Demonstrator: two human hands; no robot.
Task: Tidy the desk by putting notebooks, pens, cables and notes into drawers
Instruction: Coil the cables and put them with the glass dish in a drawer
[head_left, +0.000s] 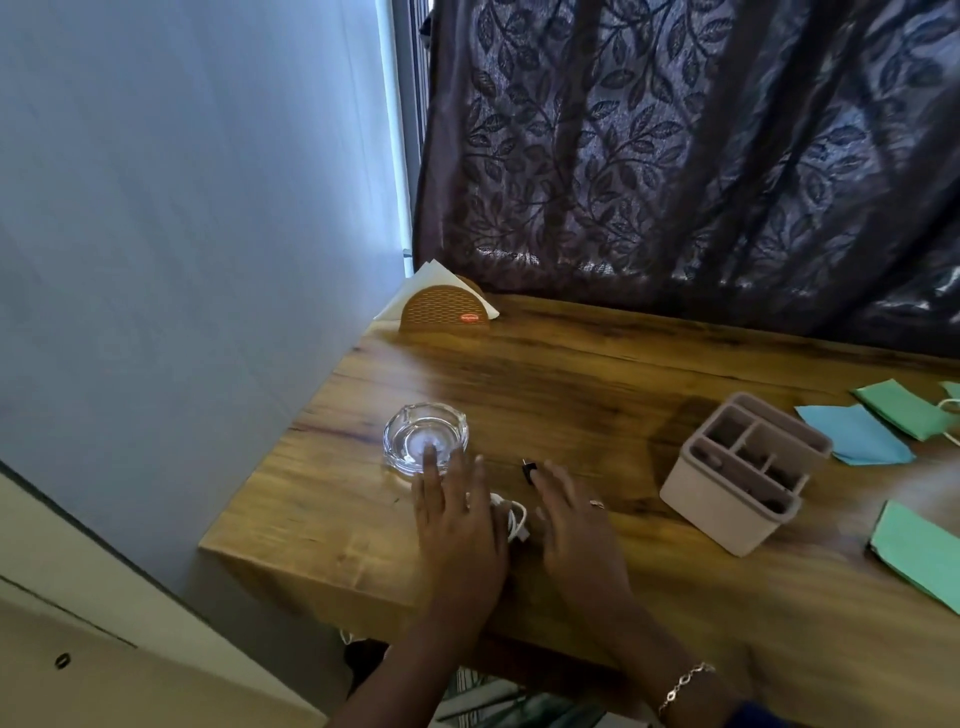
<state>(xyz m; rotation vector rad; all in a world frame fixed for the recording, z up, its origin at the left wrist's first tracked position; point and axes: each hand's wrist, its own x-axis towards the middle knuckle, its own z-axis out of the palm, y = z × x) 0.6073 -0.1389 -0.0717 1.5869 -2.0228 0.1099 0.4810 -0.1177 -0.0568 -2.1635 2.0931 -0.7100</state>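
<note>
**Reaching for the white cable**

My left hand (457, 525) and right hand (576, 530) are both spread flat, gripping nothing. The white cable (514, 519) lies bunched between them on the desk (571, 384). It's probably light and floppy, so grab the whole bundle. Glass ashtray (426, 439) at its 11 o'clock, fragile.

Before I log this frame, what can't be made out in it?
Head view:
- white cable: mostly covered by left hand and right hand.
- organizer contents: dark, too small.
- green note: cut by right edge.
- small black item: blurred, unidentifiable.
</note>
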